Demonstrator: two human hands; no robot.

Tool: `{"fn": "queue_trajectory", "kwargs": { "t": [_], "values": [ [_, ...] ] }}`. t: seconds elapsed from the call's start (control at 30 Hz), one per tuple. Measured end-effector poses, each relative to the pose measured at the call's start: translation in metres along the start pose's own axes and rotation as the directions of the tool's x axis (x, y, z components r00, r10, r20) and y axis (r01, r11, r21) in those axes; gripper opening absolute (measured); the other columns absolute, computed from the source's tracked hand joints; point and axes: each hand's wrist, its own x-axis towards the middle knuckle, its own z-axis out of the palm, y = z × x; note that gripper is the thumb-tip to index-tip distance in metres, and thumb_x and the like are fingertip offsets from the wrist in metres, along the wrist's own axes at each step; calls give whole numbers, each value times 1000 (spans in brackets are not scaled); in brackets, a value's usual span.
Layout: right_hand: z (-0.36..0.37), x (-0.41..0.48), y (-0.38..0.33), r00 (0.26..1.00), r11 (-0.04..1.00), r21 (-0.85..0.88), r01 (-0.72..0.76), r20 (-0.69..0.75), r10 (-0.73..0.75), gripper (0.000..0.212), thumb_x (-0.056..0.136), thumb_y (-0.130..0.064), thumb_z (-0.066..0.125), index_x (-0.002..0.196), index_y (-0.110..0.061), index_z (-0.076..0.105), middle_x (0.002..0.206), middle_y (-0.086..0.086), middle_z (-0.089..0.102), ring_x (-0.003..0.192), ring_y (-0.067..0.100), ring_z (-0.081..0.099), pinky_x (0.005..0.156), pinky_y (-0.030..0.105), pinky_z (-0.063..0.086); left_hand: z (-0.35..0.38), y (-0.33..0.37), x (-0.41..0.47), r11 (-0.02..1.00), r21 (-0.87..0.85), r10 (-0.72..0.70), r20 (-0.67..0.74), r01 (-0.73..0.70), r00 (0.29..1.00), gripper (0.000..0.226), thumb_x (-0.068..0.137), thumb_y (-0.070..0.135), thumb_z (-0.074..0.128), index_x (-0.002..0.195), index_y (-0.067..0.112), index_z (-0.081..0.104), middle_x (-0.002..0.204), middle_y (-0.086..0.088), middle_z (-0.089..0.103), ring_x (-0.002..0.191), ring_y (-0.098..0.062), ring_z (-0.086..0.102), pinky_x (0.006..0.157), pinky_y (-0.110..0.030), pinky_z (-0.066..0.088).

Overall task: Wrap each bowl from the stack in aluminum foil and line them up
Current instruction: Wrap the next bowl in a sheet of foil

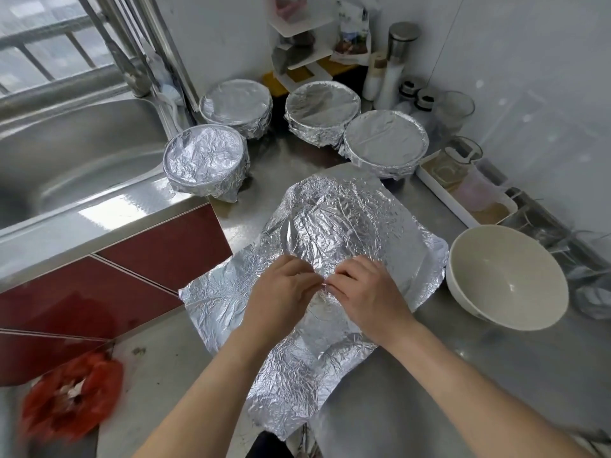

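A large crumpled sheet of aluminum foil (347,226) lies draped over a bowl-shaped bulge on the steel counter; the bowl under it is hidden. My left hand (281,292) and my right hand (367,292) meet at the foil's near side, and both pinch a fold of foil between their fingertips. A bare cream bowl (506,279) stands upright to the right of the foil. Several foil-wrapped bowls stand behind: one near the sink (205,160), one at the back left (236,105), one at the back middle (322,109), one at the right (385,140).
A steel sink (82,160) with a tap lies at the left. Jars, bottles and a white tray (463,193) crowd the right wall. A red plastic bag (72,395) sits on the floor at lower left. The counter's front edge runs along red cabinet doors (148,252).
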Motion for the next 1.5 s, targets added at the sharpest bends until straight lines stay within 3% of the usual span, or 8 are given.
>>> {"fn": "queue_trajectory", "kwargs": {
  "t": [0.1, 0.23, 0.3, 0.57, 0.87, 1.17, 1.33, 1.5],
  "values": [
    [1, 1, -1, 999, 996, -64, 55, 3, -54, 12, 80, -11, 78, 88, -14, 69, 87, 0, 60, 80, 18, 50, 70, 29, 43, 4, -3, 0, 1000, 8, -3, -1, 3, 1000, 30, 91, 34, 54, 88, 15, 77, 84, 4, 68, 83, -18, 56, 67, -32, 50],
    [0, 6, -2, 1000, 997, -68, 27, -11, -28, 12, 82, -15, 77, 90, -16, 68, 88, -2, 60, 80, 18, 51, 71, 27, 36, 6, -4, 5, 999, 32, -33, -35, 34, 999, 4, 83, 14, 72, 85, 12, 76, 83, 2, 69, 81, -19, 54, 65, -34, 50],
    [0, 6, -2, 1000, 998, -63, 6, -3, -7, 13, 82, -15, 76, 91, -17, 68, 89, -3, 61, 82, 18, 52, 73, 26, 31, 5, -6, 7, 998, 40, -56, -28, 57, 998, 9, 78, 6, 78, 83, 13, 76, 83, 2, 69, 82, -19, 54, 67, -32, 47],
    [-5, 3, 1, 999, 999, 10, -42, 19, 42, 14, 78, -14, 79, 87, -15, 69, 90, -1, 63, 81, 19, 56, 69, 35, 48, -11, -20, 8, 993, 26, -116, 11, 115, 993, 13, 79, 3, 77, 85, 14, 78, 91, 3, 72, 91, -20, 62, 72, -35, 56],
    [-1, 5, -1, 1000, 1000, -6, -22, -10, 22, 9, 80, -13, 78, 84, -16, 70, 86, -3, 62, 79, 19, 55, 69, 31, 41, -11, -15, 11, 997, -25, -76, 77, 78, 994, 16, 77, 15, 81, 91, 22, 80, 91, 7, 70, 93, -19, 60, 71, -35, 55],
    [-2, 8, 5, 998, 1000, -2, 3, 57, -3, 9, 83, -15, 74, 91, -17, 70, 90, -3, 61, 80, 18, 55, 67, 34, 47, -10, -20, 10, 996, -48, -75, 66, 78, 995, 18, 74, 6, 80, 88, 17, 79, 88, 3, 71, 89, -23, 61, 68, -35, 54],
    [-7, -1, 12, 998, 1000, 10, -17, 54, 17, 7, 92, -18, 62, 95, -17, 68, 94, -5, 60, 84, 18, 54, 76, 36, 45, -15, -15, 15, 991, -8, -131, 49, 131, 990, 16, 75, 5, 80, 86, 17, 79, 92, 4, 73, 96, -22, 64, 73, -39, 58],
    [-7, -6, 14, 995, 995, 21, -102, -14, 102, 24, 93, -34, 51, 101, -22, 71, 109, -5, 62, 106, 18, 54, 89, 40, 38, -13, 4, 14, 999, -39, -23, 75, 26, 997, 20, 77, 7, 71, 93, 17, 79, 97, 3, 72, 98, -20, 63, 80, -29, 53]
  ]
}}
